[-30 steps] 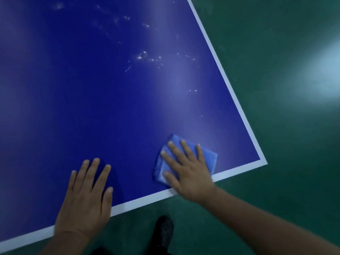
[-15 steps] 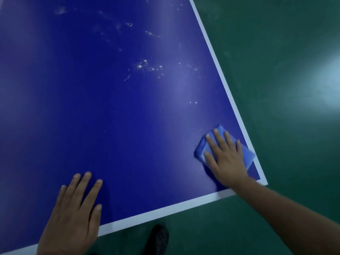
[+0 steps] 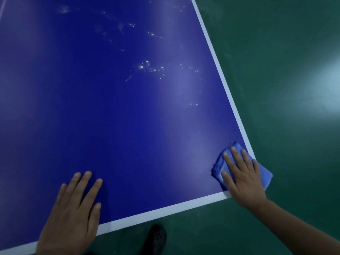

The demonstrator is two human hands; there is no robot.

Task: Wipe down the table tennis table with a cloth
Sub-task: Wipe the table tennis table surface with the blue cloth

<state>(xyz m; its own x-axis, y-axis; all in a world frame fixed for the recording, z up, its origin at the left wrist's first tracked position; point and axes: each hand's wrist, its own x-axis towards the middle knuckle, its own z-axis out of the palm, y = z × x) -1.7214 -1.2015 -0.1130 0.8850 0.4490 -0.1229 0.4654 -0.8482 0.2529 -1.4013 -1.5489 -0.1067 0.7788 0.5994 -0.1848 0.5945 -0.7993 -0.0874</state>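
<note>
The blue table tennis table (image 3: 114, 116) with white edge lines fills most of the view. My right hand (image 3: 242, 176) lies flat, fingers straight, pressing a folded blue cloth (image 3: 265, 176) onto the table's near right corner; part of the cloth hangs past the side edge. My left hand (image 3: 73, 214) rests flat on the table near the front edge, fingers spread, holding nothing. White specks and smears (image 3: 147, 68) dot the surface further up the table.
Green floor (image 3: 285, 70) surrounds the table on the right and in front, with a bright glare patch at the right. A dark shoe (image 3: 156, 238) shows on the floor just below the table's front edge.
My right hand slid the cloth rightward along the front edge, from mid-table to the corner, where the cloth now overhangs the side line. My left hand stayed planted on the table.
</note>
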